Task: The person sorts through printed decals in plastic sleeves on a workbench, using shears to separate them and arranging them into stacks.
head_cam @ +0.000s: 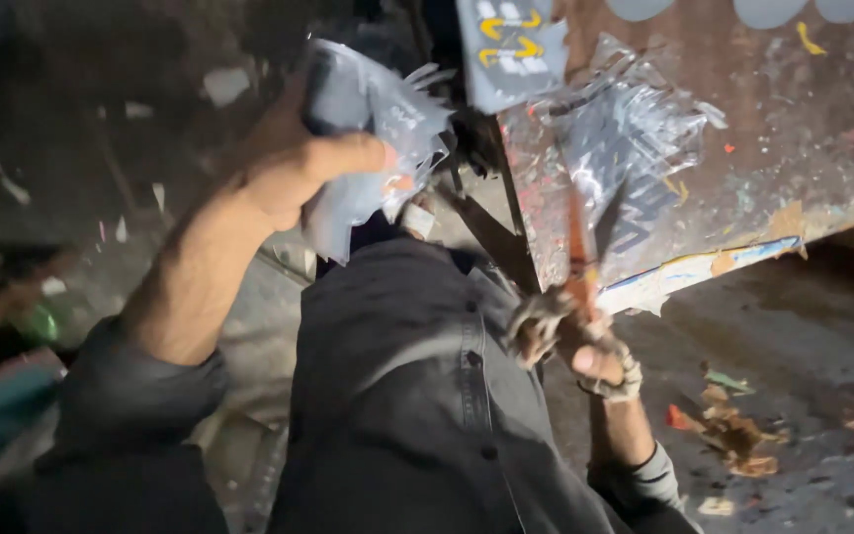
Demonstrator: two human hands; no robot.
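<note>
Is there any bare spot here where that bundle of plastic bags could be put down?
Some bare board shows right of the clear bag lying on it, up to the dark edge at far right. The floor below the board is partly free, above the paper scraps. It is crowded between the left hand, with its bags, and the right hand.

Plastic packets upper centre: pale blue-grey, translucent. Board upper right: rusty brown, flecked with yellow, red and white paint. Tool at centre right looks reddish-brown, though blurred; shirt dark grey.
</note>
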